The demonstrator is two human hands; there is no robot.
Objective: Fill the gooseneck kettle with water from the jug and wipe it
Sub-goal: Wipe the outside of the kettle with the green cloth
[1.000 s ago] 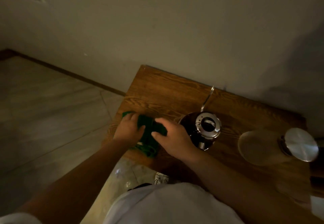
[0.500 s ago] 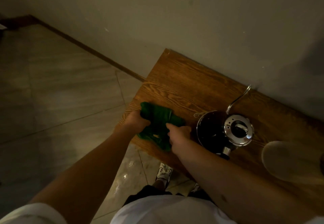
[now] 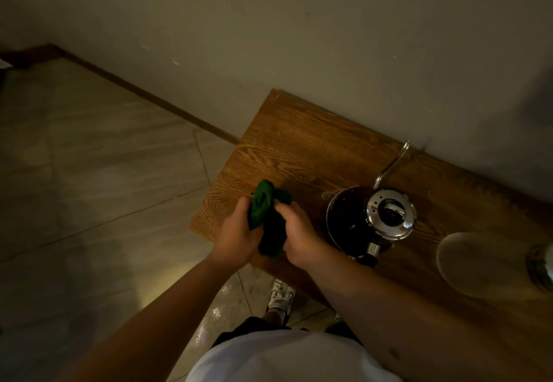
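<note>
Together, the left hand (image 3: 236, 233) and right hand (image 3: 299, 235) clutched a bunched green cloth (image 3: 266, 217), fingers curled shut around it, at the frame's centre above the wooden table (image 3: 299, 148) near its left edge. Right of them stood the gooseneck kettle (image 3: 371, 217), apart from the cloth; bare wood lay beyond.

Kettle (image 3: 371, 220): glossy polished metal lid, dark shiny body; cloth (image 3: 267, 217): matt green fabric; tabletop (image 3: 299, 148): grained brown wood; floor tiles (image 3: 104, 172): smooth.

Kettle (image 3: 371, 220) on table (image 3: 299, 148), jug (image 3: 478, 262) to its right.
</note>
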